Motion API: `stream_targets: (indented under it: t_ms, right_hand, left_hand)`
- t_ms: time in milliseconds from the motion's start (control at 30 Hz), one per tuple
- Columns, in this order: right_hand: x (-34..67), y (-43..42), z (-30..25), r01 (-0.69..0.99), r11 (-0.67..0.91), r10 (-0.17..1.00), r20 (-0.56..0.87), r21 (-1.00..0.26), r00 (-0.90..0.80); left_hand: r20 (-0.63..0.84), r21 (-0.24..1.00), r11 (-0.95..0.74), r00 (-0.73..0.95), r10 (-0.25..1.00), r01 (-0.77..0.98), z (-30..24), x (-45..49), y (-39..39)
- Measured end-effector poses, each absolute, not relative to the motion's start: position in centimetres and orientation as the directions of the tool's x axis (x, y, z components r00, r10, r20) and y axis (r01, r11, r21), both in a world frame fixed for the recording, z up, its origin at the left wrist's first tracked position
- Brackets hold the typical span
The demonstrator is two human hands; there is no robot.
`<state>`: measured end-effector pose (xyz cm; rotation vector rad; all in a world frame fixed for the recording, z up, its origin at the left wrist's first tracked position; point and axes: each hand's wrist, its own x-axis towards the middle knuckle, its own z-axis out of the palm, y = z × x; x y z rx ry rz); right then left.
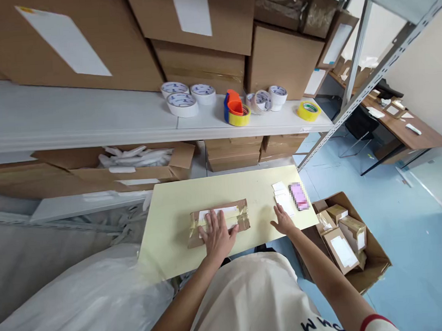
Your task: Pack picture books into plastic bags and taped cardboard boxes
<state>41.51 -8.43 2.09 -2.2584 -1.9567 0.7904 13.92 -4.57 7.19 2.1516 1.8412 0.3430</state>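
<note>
Resting left hand (217, 237) flat, fingers spread, on taped package (241, 216) in left half of tabletop (167, 204), between back and front edges; holding right hand (284, 222) wide beside white labels (283, 197) toward right edge; cannot tell if touching.

The parcel (243, 225) in front of you is brown cardboard, matt where bare and shiny where clear tape (242, 211) wraps its end; the label (229, 213) on it is white paper, as are the slips (283, 197). Your worktable (222, 188) has a smooth, pale top with a dull finish. Ahead of you, the shelf (90, 113) looks like smooth painted metal (its upright (394, 57) does too, punched with holes), and the tape dispenser (235, 106) looks like bright plastic. To your left lies crumpled, filmy plastic sheeting (97, 293). You wear a matt cloth shirt (251, 288); the floor (428, 252) is smooth, faintly glossy.
</note>
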Motion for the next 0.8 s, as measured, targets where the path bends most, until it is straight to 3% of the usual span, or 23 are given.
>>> stream_targets:
  t_ms: [133, 233, 333, 467, 633, 800]
  right_hand:
    - [46.9, -7.8, 1.5, 0.968, -0.201, 0.849, -0.520, -0.148, 0.096]
    - [48.9, -7.7, 0.5, 0.986, -0.107, 0.847, -0.531, -0.125, 0.025]
    - [49.5, -8.4, -0.7, 0.988, -0.021, 0.874, -0.483, -0.155, -0.057]
    - [49.8, -9.7, -1.2, 0.986, 0.066, 0.871, -0.473, -0.152, -0.131]
    - [50.9, -9.9, 0.4, 0.954, 0.199, 0.835, -0.471, -0.224, -0.284]
    - [51.9, -8.9, 2.4, 0.950, 0.225, 0.851, -0.430, -0.218, -0.301]
  left_hand:
    - [0.025, 0.412, -0.304, 0.323, 0.946, 0.859, 7.5, 17.9, -5.6]
    - [0.037, 0.457, -0.449, 0.488, 0.872, 0.768, 7.6, 21.0, -6.4]
    - [-0.057, 0.522, -0.457, 0.565, 0.823, 0.720, 7.1, 23.8, -7.1]
    - [-0.214, 0.602, -0.334, 0.550, 0.807, 0.725, 5.6, 25.8, -7.5]
    - [-0.305, 0.677, -0.199, 0.515, 0.801, 0.709, 4.6, 26.5, -7.0]
    - [-0.501, 0.755, 0.181, 0.377, 0.779, 0.630, 5.0, 28.7, -5.9]
